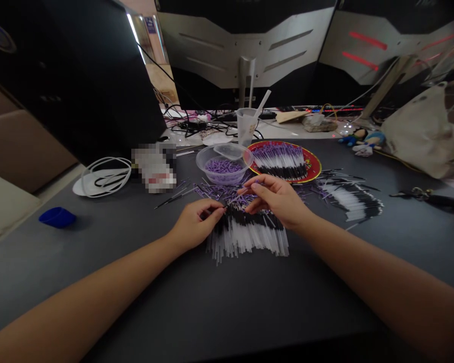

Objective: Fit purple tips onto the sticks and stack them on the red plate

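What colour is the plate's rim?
Plate: red with a yellow edge, best in the head view.

The head-worn camera looks forward and down from just above the person's forearms (79,287), close to the left hand (199,224) and right hand (276,199). Its wide view crosses a dark desk (212,302) to the backs of the monitors (242,45).

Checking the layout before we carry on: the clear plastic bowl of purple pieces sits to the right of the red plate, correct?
Not quite: the head view shows the clear plastic bowl to the left of the red plate, not to its right. It does hold the purple pieces.
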`<state>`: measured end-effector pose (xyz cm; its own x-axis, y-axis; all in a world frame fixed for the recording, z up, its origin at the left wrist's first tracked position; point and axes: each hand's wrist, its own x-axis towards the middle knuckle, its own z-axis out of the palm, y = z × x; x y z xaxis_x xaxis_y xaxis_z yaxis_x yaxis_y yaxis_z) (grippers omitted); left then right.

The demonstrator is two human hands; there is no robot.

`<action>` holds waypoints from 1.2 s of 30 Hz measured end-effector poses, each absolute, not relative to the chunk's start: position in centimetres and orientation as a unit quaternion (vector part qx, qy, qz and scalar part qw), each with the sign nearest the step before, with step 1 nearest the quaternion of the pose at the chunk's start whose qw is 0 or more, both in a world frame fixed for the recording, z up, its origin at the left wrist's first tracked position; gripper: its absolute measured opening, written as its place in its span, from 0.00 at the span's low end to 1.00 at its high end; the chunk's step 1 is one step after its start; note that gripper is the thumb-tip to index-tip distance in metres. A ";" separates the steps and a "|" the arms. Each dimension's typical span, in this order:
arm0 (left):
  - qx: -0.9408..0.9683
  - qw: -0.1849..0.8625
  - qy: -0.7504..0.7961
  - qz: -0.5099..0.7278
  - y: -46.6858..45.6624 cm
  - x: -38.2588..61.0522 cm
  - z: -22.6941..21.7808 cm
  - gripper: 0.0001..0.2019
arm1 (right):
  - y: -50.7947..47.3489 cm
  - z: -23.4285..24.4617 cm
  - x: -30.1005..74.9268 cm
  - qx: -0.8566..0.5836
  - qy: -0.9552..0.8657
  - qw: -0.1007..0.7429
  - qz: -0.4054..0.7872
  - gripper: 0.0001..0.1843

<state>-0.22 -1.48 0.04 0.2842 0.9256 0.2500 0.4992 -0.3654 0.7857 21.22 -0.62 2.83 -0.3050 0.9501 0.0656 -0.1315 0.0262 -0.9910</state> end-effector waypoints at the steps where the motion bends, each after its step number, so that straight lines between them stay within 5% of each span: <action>1: 0.738 0.309 0.479 0.361 -1.4 -0.2 0.0 0.11 | -0.6 2.9 21.2 -0.375 -0.556 0.458 0.583 0.10; 27: 0.685 0.408 0.487 0.356 -0.7 0.0 0.1 0.09 | -0.7 2.3 21.4 -0.323 -0.490 0.466 0.662 0.10; 36: 0.744 0.332 0.440 0.377 -0.8 -0.5 -0.5 0.09 | -1.4 3.0 20.8 -0.393 -0.573 0.493 0.524 0.11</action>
